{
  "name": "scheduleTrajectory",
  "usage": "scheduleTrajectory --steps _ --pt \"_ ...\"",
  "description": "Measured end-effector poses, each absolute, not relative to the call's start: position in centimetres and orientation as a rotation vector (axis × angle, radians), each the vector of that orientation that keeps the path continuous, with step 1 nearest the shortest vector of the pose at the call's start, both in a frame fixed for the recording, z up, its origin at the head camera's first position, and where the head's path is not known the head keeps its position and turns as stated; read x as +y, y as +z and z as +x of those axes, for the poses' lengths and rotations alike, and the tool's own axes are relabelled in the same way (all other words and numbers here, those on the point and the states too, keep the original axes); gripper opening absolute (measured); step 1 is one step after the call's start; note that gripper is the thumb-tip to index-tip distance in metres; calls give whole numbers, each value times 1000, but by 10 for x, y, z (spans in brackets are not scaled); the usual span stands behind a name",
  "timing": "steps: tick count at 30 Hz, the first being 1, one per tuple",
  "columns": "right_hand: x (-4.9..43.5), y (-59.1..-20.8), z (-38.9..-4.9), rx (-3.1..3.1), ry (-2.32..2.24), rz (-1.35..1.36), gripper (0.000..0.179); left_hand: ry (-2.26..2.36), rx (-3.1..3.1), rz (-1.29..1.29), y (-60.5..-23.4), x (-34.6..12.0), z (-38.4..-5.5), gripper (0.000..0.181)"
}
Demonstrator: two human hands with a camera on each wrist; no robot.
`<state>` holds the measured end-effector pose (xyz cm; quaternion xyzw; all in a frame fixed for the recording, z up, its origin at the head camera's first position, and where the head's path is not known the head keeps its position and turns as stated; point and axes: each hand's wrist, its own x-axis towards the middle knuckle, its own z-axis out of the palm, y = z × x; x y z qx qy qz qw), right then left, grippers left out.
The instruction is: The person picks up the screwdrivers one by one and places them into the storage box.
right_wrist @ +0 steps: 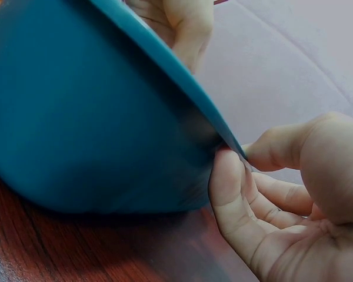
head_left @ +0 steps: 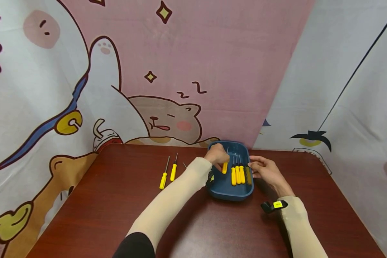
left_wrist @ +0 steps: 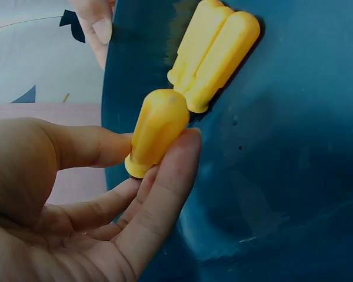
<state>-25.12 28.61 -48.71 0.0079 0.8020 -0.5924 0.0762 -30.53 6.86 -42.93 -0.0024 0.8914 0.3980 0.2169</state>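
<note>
A yellow-handled screwdriver (head_left: 225, 167) is just right of centre in the head view, over the inside of a blue tray (head_left: 229, 196); whether it touches the tray floor cannot be told. The left hand (head_left: 217, 156) pinches its handle between thumb and fingers, as the left wrist view shows left of its centre, with the shaft mostly hidden. Just to the right, three screwdrivers (head_left: 237, 175) lie side by side in the tray, yellow handles toward the bottom of the frame and shafts toward the top. At the tray's right edge, the right hand (head_left: 267, 172) grips the rim between thumb and forefinger, seen at the right of the right wrist view.

Left of the tray, near the middle of the head view, two more screwdrivers, a left one (head_left: 163, 181) and a right one (head_left: 173, 172), lie apart on a reddish-brown table (head_left: 116, 200). A thin metal shaft (head_left: 185, 165) shows beside them, its other end hidden by the left cream sleeve (head_left: 171, 209). A printed cloth (head_left: 238, 53) with cartoon animals fills the upper frame.
</note>
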Motion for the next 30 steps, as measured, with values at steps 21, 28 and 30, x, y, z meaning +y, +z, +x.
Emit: scheduleTrajectory --steps 21,28,30 --pt "287 -486 -251 2391 -1783 21 52 848 2550 -32 -443 87 -313 41" --pt "287 -486 -251 2393 -1783 8 51 825 2543 -82 -450 92 -318 38" --pt "286 -486 -251 2396 -1784 8 51 814 2547 -72 -451 94 -319 38"
